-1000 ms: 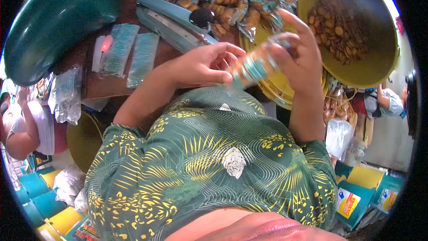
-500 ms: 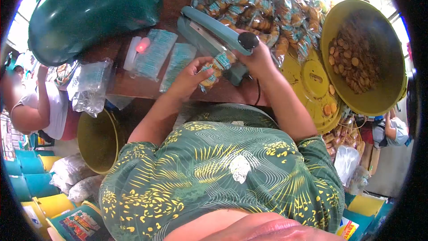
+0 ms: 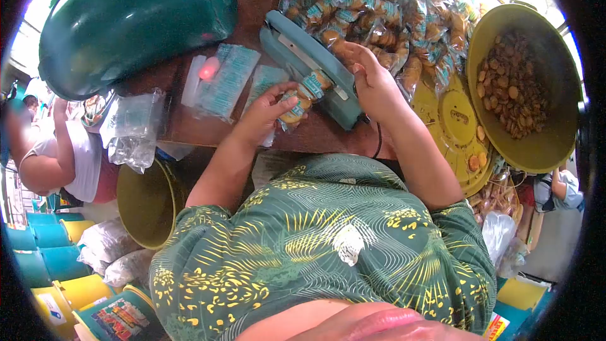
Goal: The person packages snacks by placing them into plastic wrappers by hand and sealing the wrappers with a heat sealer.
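My left hand (image 3: 268, 113) is closed around a small clear packet of round biscuits (image 3: 295, 110) with turquoise print. The packet's upper end lies across the front of a blue-grey bag sealer (image 3: 297, 47), at the metal strip. My right hand (image 3: 379, 88) is curled at the free end of the sealer's arm, beside the biscuit pile, and covers the handle knob. Left of the sealer lie flat stacks of printed plastic bags (image 3: 228, 82), with a small pinkish-red object (image 3: 209, 68) on one stack.
Many filled biscuit packets (image 3: 379, 12) are heaped behind the sealer. A yellow tub (image 3: 558, 126) of loose biscuits tilts at right, near a yellow lid (image 3: 451, 126). A large green tub (image 3: 139, 25) stands at left, clear plastic bags (image 3: 136, 126) below it. Other people work at both sides.
My right hand has shifted over the end of the sealer's arm, and the black knob is now out of sight. My left hand still holds the packet at the strip. The view has shifted slightly.
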The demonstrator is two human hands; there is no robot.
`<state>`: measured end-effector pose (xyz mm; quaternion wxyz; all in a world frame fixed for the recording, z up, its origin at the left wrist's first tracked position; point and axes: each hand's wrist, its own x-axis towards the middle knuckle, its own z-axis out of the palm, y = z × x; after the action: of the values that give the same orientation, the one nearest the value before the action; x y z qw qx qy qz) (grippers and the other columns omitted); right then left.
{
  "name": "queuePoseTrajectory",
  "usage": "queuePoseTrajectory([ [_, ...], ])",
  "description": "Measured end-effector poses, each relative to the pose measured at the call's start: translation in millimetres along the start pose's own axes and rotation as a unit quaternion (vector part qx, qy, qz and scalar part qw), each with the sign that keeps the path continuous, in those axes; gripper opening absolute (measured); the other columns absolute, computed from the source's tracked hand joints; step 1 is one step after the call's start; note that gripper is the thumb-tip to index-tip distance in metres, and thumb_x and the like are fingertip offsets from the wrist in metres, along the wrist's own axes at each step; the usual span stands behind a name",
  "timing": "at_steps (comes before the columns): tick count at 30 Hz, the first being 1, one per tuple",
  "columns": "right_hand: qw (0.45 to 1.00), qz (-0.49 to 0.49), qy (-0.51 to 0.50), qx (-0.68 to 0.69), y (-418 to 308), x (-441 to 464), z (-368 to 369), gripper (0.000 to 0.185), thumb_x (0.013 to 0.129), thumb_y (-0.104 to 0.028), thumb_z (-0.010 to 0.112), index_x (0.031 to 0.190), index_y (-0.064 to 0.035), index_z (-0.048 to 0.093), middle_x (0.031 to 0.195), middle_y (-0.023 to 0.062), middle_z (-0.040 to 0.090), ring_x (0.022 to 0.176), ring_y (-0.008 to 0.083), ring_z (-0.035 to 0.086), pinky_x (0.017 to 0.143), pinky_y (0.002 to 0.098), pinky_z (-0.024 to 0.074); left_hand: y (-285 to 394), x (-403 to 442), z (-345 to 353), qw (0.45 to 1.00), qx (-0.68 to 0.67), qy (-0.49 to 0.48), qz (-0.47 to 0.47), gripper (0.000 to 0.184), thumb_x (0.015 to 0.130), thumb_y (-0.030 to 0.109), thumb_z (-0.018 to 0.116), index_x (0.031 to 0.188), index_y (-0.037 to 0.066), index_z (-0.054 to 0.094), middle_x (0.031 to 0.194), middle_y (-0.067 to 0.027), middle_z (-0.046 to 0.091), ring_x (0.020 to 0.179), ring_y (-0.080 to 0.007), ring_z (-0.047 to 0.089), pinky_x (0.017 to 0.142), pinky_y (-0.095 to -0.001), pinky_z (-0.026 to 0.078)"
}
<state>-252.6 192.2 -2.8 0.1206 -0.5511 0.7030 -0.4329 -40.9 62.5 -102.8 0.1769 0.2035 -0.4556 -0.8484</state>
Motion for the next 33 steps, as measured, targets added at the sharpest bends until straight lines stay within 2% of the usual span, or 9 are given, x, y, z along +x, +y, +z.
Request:
queuePoseTrajectory([
  [3,0.998,0.042,-0.022,0.051,4,1,0,0.035,0.098,-0.003,0.046,0.131,-0.0097,0.053,0.118,0.0197,0.066,0.116,0.0370,0.062,0.096,0.0429,0.0490,2,7,-7,0.997,0.065,0.012,0.050,0.044,0.096,0.022,0.066,0.133,0.004,0.052,0.121,-0.0103,0.062,0.108,-0.0187,0.062,0.090,-0.0315,0.051],
  [6,0.999,0.022,-0.016,0.027,3,0,0,0.032,0.096,-0.002,0.047,0.126,-0.0092,0.057,0.113,0.0202,0.068,0.112,0.0372,0.064,0.095,0.0427,0.0498,17,10,-10,0.988,0.140,0.015,0.058,0.041,0.097,0.025,0.064,0.130,0.002,0.056,0.123,-0.0087,0.061,0.113,-0.0159,0.057,0.097,-0.0313,0.046],
  [13,0.999,-0.002,-0.002,0.052,10,-2,4,0.032,0.092,-0.001,0.047,0.120,-0.0089,0.060,0.110,0.0220,0.068,0.108,0.0374,0.065,0.093,0.0420,0.0501,34,34,3,0.965,0.258,0.021,0.054,0.042,0.096,0.027,0.065,0.128,0.001,0.057,0.118,-0.0079,0.063,0.109,-0.0164,0.058,0.095,-0.0322,0.046],
  [18,0.997,0.052,-0.018,0.059,11,-1,6,0.028,0.092,-0.003,0.048,0.117,-0.0079,0.061,0.109,0.0230,0.067,0.106,0.0391,0.065,0.091,0.0433,0.0503,43,35,23,0.967,0.254,0.007,0.006,0.047,0.095,0.031,0.067,0.127,-0.002,0.056,0.117,-0.0088,0.064,0.108,-0.0184,0.060,0.094,-0.0326,0.047],
  [24,1.000,-0.021,0.016,0.006,8,-3,3,0.024,0.096,-0.007,0.049,0.116,-0.0057,0.061,0.105,0.0217,0.068,0.098,0.0370,0.066,0.089,0.0408,0.0511,32,40,22,0.925,0.370,0.019,0.085,0.055,0.092,0.033,0.069,0.133,0.000,0.052,0.126,-0.0108,0.062,0.114,-0.0202,0.058,0.099,-0.0364,0.045],
  [27,0.986,-0.109,0.098,0.076,-13,-20,-17,0.022,0.096,-0.012,0.054,0.116,-0.0055,0.062,0.105,0.0198,0.067,0.098,0.0344,0.066,0.088,0.0393,0.0512,33,16,32,0.942,0.317,-0.042,0.105,0.057,0.089,0.024,0.074,0.134,0.000,0.049,0.126,-0.0110,0.061,0.114,-0.0204,0.059,0.099,-0.0368,0.046],
  [28,0.988,-0.045,0.084,0.120,-29,-33,-31,0.022,0.095,-0.017,0.060,0.114,-0.0059,0.064,0.104,0.0182,0.067,0.097,0.0317,0.066,0.083,0.0391,0.0522,36,7,38,0.943,0.314,-0.051,0.098,0.058,0.088,0.022,0.075,0.134,0.000,0.049,0.126,-0.0108,0.061,0.114,-0.0203,0.059,0.099,-0.0370,0.047],
  [30,0.991,-0.034,0.091,0.093,-26,-49,-38,0.022,0.094,-0.019,0.064,0.111,-0.0057,0.065,0.101,0.0177,0.066,0.094,0.0299,0.066,0.079,0.0388,0.0522,41,-9,52,0.944,0.309,-0.077,0.081,0.061,0.085,0.017,0.078,0.135,0.001,0.048,0.126,-0.0104,0.060,0.114,-0.0203,0.059,0.098,-0.0373,0.047],
  [33,0.997,-0.061,0.055,-0.013,-34,-73,-48,0.024,0.089,-0.026,0.071,0.100,-0.0057,0.065,0.086,0.0173,0.065,0.078,0.0316,0.065,0.069,0.0404,0.0519,33,-23,80,0.936,0.297,-0.138,0.126,0.055,0.084,0.017,0.080,0.132,0.004,0.055,0.116,-0.0064,0.063,0.097,-0.0092,0.059,0.084,-0.0284,0.050],
])
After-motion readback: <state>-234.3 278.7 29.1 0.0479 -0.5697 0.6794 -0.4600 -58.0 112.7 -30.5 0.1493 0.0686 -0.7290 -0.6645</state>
